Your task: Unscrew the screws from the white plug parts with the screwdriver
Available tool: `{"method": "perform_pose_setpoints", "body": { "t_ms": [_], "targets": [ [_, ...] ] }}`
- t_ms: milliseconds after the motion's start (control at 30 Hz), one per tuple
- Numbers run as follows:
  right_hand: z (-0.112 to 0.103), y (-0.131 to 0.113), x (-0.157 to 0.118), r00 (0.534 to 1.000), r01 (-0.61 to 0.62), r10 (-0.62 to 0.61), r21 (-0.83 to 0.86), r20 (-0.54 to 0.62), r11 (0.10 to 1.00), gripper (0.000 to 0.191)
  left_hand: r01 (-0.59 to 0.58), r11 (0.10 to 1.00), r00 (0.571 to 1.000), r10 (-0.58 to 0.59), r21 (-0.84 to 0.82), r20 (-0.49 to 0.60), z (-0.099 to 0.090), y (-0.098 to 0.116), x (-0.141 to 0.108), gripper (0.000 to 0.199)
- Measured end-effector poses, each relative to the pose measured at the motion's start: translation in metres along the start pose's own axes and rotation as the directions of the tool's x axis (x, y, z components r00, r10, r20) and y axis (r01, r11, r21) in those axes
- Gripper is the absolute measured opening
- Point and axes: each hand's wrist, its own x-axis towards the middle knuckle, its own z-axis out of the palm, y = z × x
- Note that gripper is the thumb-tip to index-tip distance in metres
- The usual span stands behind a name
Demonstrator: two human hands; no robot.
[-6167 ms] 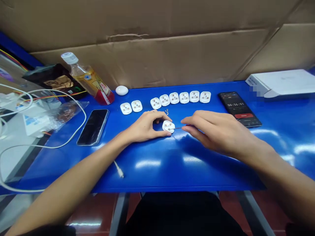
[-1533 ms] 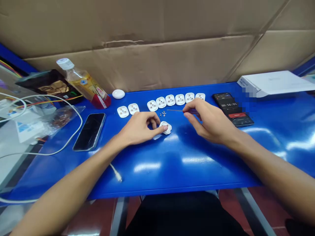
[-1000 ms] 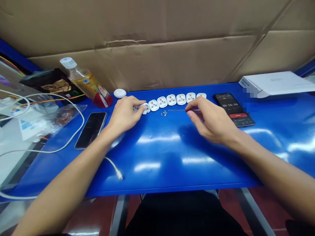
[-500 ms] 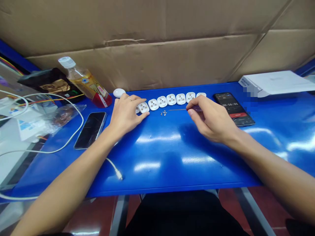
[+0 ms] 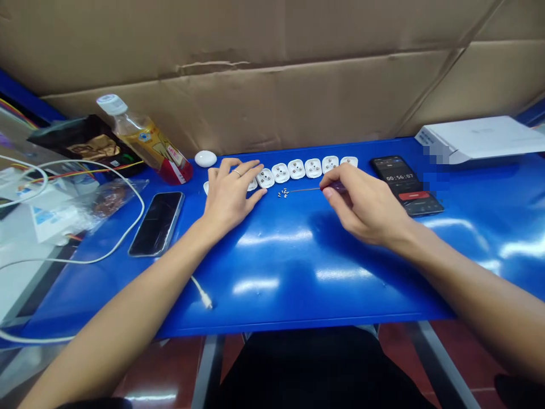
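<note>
Several white square pieces with small metal parts inside point(image 5: 297, 169) form a curved row along the back of the blue table. My left hand point(image 5: 232, 190) lies over the left end of that row, fingers spread, its fingertips at one white piece point(image 5: 265, 178) and hiding others. My right hand point(image 5: 361, 201) is closed around the dark handle of a screwdriver point(image 5: 304, 190). The thin shaft points left, its tip beside a small pile of screws point(image 5: 283, 193) in front of the row.
A black phone point(image 5: 157, 224), a bottle point(image 5: 149, 142) and a white oval object point(image 5: 205, 158) are at left, with cables point(image 5: 205, 298) around. At right are a phone showing a timer point(image 5: 404, 184) and a white box point(image 5: 481, 139). Cardboard point(image 5: 298, 74) stands behind.
My left hand has moved right along the row, uncovering a white piece at its left end. The screwdriver tip has shifted slightly left, to the screws.
</note>
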Motion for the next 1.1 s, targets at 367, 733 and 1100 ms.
{"method": "perform_pose_setpoints", "body": {
  "t_ms": [367,733,1100],
  "targets": [
    [0.000,0.002,-0.002,1.000,0.016,-0.016,-0.017,-0.016,1.000,0.009,-0.041,0.996,0.999,0.042,-0.077,0.003,-0.016,0.012,-0.008,0.031],
    [0.003,0.003,-0.001,0.995,0.095,-0.095,-0.032,0.002,0.995,0.009,-0.091,0.978,0.957,0.138,-0.188,0.255,-0.039,0.011,-0.003,0.050],
    [0.005,-0.002,-0.003,0.974,0.223,-0.223,0.010,0.031,0.975,0.008,-0.092,0.911,0.958,0.191,-0.402,0.213,-0.010,0.023,-0.013,0.042]
  ]
}}
